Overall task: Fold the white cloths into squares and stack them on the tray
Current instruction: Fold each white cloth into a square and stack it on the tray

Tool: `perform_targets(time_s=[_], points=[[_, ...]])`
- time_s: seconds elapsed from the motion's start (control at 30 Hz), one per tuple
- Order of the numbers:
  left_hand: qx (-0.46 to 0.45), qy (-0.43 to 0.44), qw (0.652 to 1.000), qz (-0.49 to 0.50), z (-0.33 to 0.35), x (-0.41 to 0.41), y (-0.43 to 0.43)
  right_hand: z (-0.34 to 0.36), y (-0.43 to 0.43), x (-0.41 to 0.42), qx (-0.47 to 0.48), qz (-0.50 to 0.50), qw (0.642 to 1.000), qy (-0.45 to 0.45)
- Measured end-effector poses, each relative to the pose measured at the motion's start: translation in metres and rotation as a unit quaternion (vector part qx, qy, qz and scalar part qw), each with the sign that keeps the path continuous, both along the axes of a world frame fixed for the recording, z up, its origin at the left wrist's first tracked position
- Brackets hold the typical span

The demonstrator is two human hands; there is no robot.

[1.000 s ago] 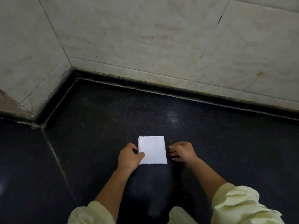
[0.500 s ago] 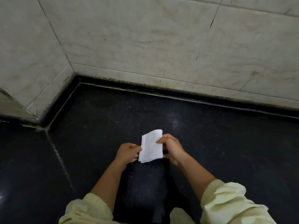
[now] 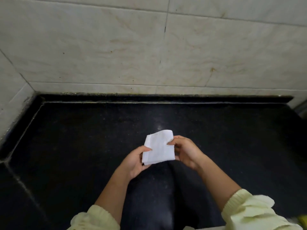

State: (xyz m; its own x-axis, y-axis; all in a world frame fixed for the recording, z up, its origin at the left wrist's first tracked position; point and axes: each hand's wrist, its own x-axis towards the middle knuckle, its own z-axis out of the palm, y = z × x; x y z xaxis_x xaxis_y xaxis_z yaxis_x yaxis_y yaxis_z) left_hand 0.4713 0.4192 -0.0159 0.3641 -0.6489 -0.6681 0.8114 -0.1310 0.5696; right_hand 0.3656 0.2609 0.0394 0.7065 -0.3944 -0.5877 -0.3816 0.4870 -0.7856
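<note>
Pinching the folded white cloth (image 3: 158, 148) by its left edge in the left hand (image 3: 135, 161) and its right edge in the right hand (image 3: 186, 151), over the front middle of the counter (image 3: 83, 138); probably light, soft, floppy, so best gripped through all layers at both edges

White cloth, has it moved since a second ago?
Yes, upward: the white cloth lay flat on the black counter, now held off it by left hand and right hand.
</note>
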Motion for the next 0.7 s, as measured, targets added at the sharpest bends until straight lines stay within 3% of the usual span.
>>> perform_targets(time_s=[0.27,0.7], points=[[-0.004,-0.068,0.988,-0.139,0.020,-0.066,-0.076,-0.001,-0.058,-0.109,0.005,-0.117,0.993,0.001],[-0.031,-0.141,0.963,-0.227,0.050,-0.257,-0.243,0.018,-0.201,-0.329,-0.029,-0.218,0.975,-0.003]])
